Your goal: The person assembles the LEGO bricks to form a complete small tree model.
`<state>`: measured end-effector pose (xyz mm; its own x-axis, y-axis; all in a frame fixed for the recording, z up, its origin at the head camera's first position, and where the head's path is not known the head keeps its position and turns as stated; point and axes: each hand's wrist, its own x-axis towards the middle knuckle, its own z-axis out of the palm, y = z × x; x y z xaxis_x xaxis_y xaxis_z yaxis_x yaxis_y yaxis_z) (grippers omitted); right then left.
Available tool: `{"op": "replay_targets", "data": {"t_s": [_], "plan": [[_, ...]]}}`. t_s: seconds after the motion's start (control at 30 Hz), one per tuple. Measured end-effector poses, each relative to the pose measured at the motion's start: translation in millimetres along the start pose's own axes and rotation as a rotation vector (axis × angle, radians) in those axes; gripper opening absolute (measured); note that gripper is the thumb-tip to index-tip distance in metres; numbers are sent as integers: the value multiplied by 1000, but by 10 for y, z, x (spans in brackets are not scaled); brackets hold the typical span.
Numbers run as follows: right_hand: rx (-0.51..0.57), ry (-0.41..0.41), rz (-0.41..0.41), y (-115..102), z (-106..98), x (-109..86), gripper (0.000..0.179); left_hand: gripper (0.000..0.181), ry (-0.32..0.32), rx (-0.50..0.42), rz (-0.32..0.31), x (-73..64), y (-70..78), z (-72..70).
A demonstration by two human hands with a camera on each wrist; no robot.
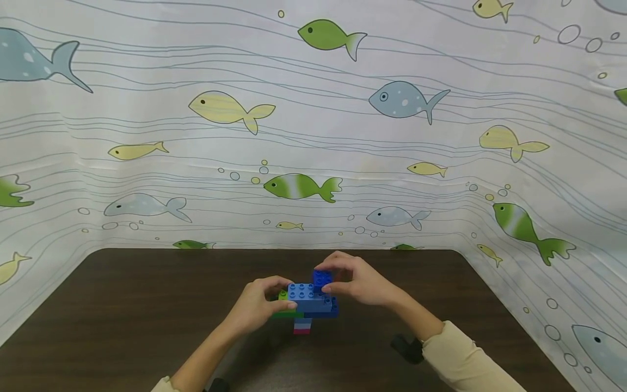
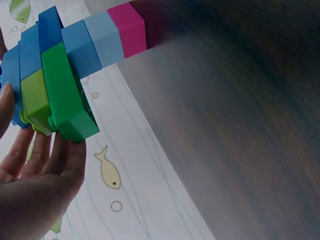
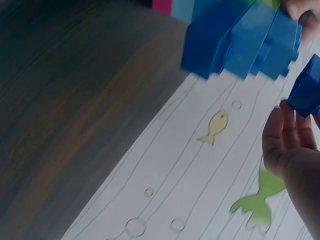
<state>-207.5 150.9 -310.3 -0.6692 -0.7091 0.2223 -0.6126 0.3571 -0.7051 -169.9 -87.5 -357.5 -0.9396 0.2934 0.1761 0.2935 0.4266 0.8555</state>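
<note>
A toy building-block structure (image 1: 315, 306) stands on the table, with wide layers of blue and green blocks over a narrow column. That column ends in a pink block (image 2: 131, 31) at the bottom. The left hand (image 1: 251, 307) grips the structure's left end, thumb in front and fingers behind, beside a lime block (image 2: 36, 97) and a green block (image 2: 64, 85). Between thumb and fingers, the right hand (image 1: 364, 282) pinches a small dark blue block (image 3: 306, 91) over the structure's right part. A gap separates this block from the structure in the right wrist view.
The dark brown wooden table (image 1: 147, 305) extends around the hands. A white sheet with a printed fish pattern (image 1: 235, 158) rises behind it and along both sides.
</note>
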Motion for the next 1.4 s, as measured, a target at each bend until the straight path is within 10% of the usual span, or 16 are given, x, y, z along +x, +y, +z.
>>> {"op": "replay_targets", "data": {"t_s": [1.4], "plan": [[-39,15,7,-50,244,151,30,31,2,12,31,0,-11,-15]]}}
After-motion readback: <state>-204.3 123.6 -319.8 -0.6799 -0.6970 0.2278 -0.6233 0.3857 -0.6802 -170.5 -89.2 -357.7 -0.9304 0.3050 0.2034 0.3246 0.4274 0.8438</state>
